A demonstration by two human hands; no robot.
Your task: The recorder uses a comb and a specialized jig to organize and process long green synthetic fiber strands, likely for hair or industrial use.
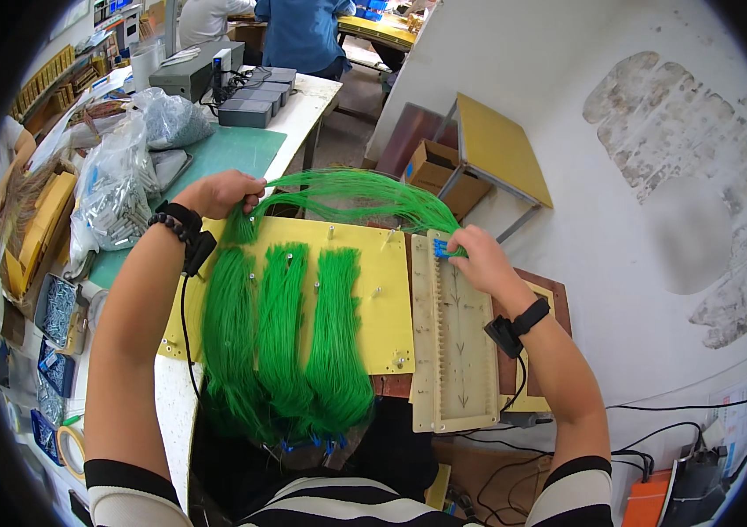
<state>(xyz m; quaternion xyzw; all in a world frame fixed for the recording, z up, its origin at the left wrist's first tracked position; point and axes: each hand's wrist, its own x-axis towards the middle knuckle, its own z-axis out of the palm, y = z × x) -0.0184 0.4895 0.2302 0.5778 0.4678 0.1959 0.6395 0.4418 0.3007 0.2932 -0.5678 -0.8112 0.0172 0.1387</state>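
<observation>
My left hand grips the top of a bundle of thin green cables at the far edge of a yellow board. Two more green bundles hang over the board toward me, with small blue connectors at their near ends. Loose green strands arc from my left hand across to my right hand. My right hand pinches a small blue connector at the top of a beige slotted comb fixture that lies to the right of the yellow board.
Bags of small metal parts and a green mat lie on the table to the left. Grey boxes stand farther back, near other people. Bins of parts sit at left. A yellow stool and cardboard box stand ahead. Black cables trail at lower right.
</observation>
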